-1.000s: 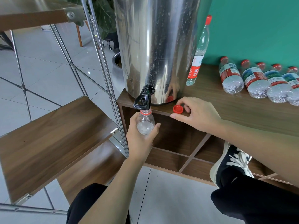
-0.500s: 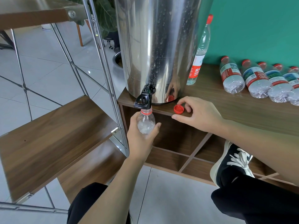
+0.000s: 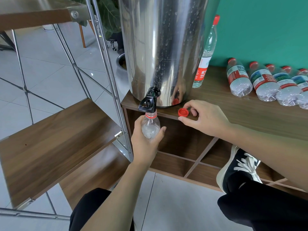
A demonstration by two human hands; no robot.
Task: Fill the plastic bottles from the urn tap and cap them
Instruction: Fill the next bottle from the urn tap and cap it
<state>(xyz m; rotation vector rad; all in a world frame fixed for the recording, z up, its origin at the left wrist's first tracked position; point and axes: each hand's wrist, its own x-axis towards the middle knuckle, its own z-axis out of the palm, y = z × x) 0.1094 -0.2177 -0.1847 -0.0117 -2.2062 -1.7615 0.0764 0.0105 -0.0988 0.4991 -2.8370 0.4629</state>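
A tall steel urn (image 3: 160,47) stands on the wooden cabinet top (image 3: 250,110), its black tap (image 3: 148,102) jutting over the front edge. My left hand (image 3: 146,142) grips a clear plastic bottle (image 3: 150,125) upright, its open red-ringed neck right under the tap. A loose red cap (image 3: 183,112) lies on the cabinet top by the urn's base. My right hand (image 3: 205,119) rests there with thumb and fingers curled around the cap, touching it.
One capped bottle (image 3: 206,54) stands upright behind the urn. Several capped bottles (image 3: 260,80) lie side by side at the right against the green wall. A metal-framed wooden shelf (image 3: 55,137) stands to the left. My shoe (image 3: 238,167) is by the cabinet's lower compartments.
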